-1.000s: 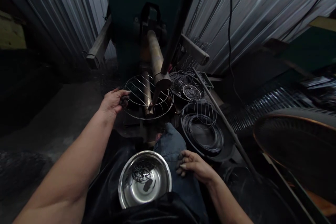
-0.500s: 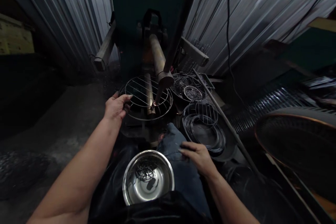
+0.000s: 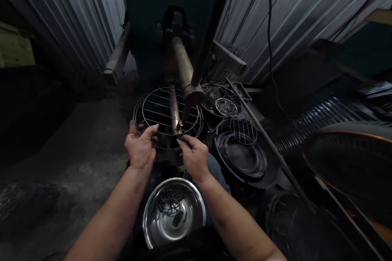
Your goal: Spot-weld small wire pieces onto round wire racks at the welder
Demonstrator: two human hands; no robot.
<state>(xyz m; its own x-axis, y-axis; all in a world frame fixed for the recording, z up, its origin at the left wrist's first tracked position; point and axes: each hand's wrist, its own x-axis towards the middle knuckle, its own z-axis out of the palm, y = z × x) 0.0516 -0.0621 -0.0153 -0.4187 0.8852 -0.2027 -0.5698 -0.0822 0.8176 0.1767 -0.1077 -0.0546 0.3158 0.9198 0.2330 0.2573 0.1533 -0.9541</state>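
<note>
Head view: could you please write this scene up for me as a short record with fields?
Left hand: holding the rack at its left side
Right hand: fingertips at the rack's near rim; grip unclear
Rack: round, wires crossing over the lower bar
Upper bar: above the lower bar
Bowl: shiny, between the forearms, wire pieces inside
Pan: to the right, holding coiled wire
Light: dim
</note>
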